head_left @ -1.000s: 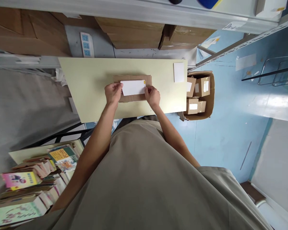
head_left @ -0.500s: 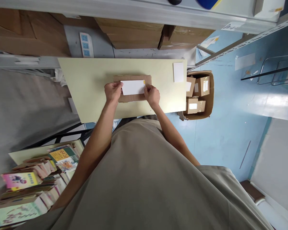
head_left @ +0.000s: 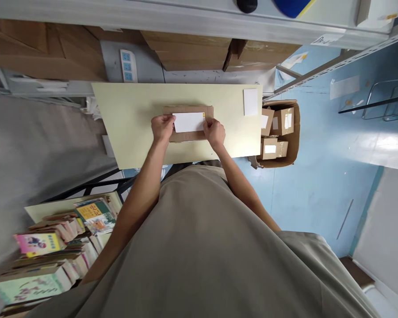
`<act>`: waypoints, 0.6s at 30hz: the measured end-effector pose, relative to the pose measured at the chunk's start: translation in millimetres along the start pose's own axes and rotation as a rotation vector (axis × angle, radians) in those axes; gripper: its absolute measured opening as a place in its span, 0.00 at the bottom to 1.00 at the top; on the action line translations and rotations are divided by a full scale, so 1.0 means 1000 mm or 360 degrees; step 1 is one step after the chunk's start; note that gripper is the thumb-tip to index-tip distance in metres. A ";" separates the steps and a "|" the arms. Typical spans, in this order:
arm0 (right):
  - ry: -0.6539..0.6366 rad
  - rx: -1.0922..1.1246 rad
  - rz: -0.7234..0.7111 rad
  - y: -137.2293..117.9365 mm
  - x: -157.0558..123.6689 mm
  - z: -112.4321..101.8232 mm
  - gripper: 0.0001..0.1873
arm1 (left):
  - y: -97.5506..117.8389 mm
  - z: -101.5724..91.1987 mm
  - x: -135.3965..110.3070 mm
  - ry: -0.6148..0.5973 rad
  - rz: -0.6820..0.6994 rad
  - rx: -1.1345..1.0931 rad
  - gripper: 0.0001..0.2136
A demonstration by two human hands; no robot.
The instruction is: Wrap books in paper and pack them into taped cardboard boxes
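Note:
A white label (head_left: 189, 122) with a small yellow mark at its right end lies over the top of a brown cardboard box (head_left: 189, 109). My left hand (head_left: 162, 128) pinches the label's left end between thumb and fingers. At the opposite end, my right hand (head_left: 215, 133) is closed on the corner near the yellow mark. Whether the label's underside touches the box cannot be made out. The box rests on a pale yellow table (head_left: 135, 106), close to my body.
Another white paper (head_left: 250, 102) lies at the table's right end. Beyond it, a large open carton (head_left: 296, 132) on the blue floor holds several labelled boxes. A metal shelf (head_left: 185, 28) spans the back, with a power strip (head_left: 128, 66) under it. Books (head_left: 96, 216) are stacked lower left.
The whole view has shifted slightly, so everything appears a little farther right. Both hands keep their hold on the label over the box.

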State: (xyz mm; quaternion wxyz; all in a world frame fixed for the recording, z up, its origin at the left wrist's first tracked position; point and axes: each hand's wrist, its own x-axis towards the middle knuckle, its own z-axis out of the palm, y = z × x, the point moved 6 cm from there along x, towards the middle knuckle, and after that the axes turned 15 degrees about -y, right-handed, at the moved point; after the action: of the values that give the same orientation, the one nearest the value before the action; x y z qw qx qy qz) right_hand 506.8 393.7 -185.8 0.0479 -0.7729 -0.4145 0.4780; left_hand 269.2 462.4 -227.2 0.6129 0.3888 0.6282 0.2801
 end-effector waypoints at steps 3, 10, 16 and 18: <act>-0.0042 -0.0045 -0.0026 0.001 -0.004 -0.003 0.12 | 0.002 0.000 -0.002 0.0014 -0.0005 0.0023 0.08; -0.0339 -0.0196 0.0029 0.003 0.003 -0.017 0.08 | 0.000 -0.001 -0.002 -0.0018 -0.0045 0.0085 0.08; -0.0286 -0.0328 0.0054 -0.026 0.026 -0.028 0.07 | -0.002 -0.001 -0.004 -0.0054 -0.0081 0.0188 0.06; -0.0165 -0.0346 0.0038 -0.035 0.030 -0.031 0.12 | -0.001 0.000 -0.003 -0.0077 -0.0042 0.0280 0.07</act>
State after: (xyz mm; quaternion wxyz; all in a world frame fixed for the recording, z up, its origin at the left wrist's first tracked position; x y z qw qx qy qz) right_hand 515.7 447.1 -173.5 -0.0633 -0.7527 -0.4567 0.4700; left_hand 268.7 459.2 -225.9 0.5951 0.4397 0.6404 0.2062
